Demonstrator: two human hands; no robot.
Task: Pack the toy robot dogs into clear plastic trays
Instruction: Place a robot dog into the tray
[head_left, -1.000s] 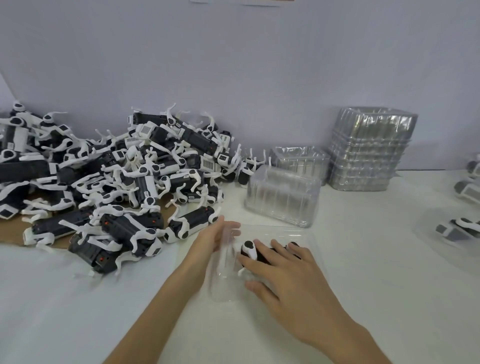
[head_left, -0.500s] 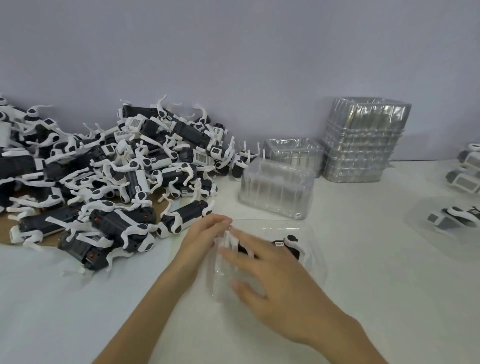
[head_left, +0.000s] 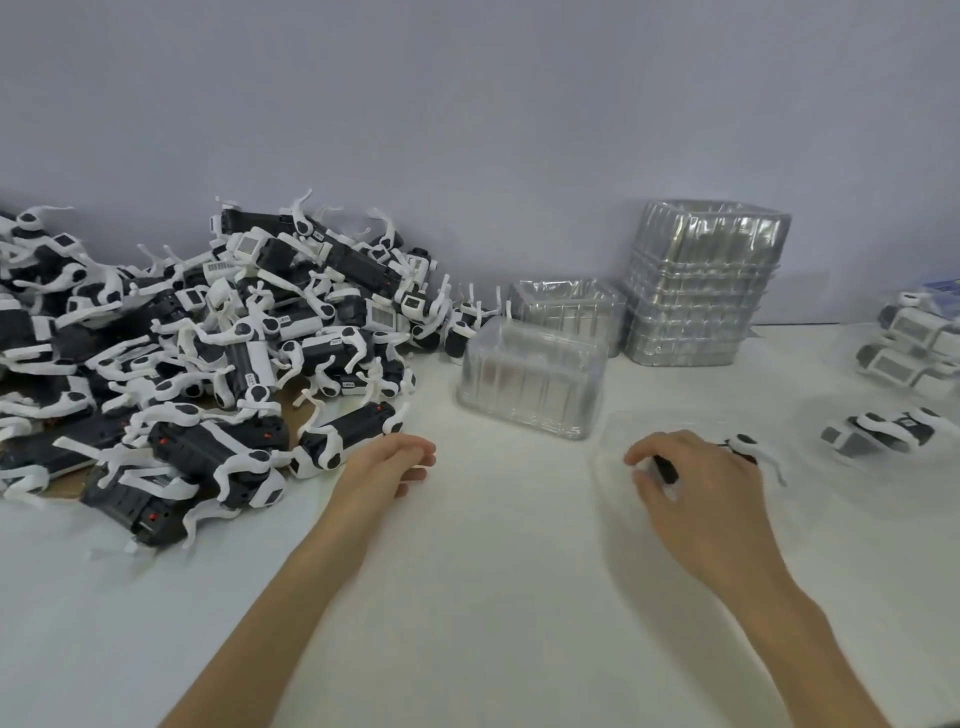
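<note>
Your right hand (head_left: 696, 483) grips a toy robot dog (head_left: 744, 446) that lies in a clear tray (head_left: 610, 441).
Your fingers curl over the dog's black body, and one white leg sticks out past your knuckles. Your left hand (head_left: 387, 465) holds nothing, its fingers loosely curled, with the pile of dogs (head_left: 208, 338) just to its left. The stacked empty trays (head_left: 701, 286) stand well beyond your right hand.

The right hand (head_left: 701, 483) slid the clear tray (head_left: 610, 434) with its toy dog (head_left: 744, 445) off to the right, while the left hand (head_left: 384, 467) let go and drew back beside the pile (head_left: 208, 338)
</note>
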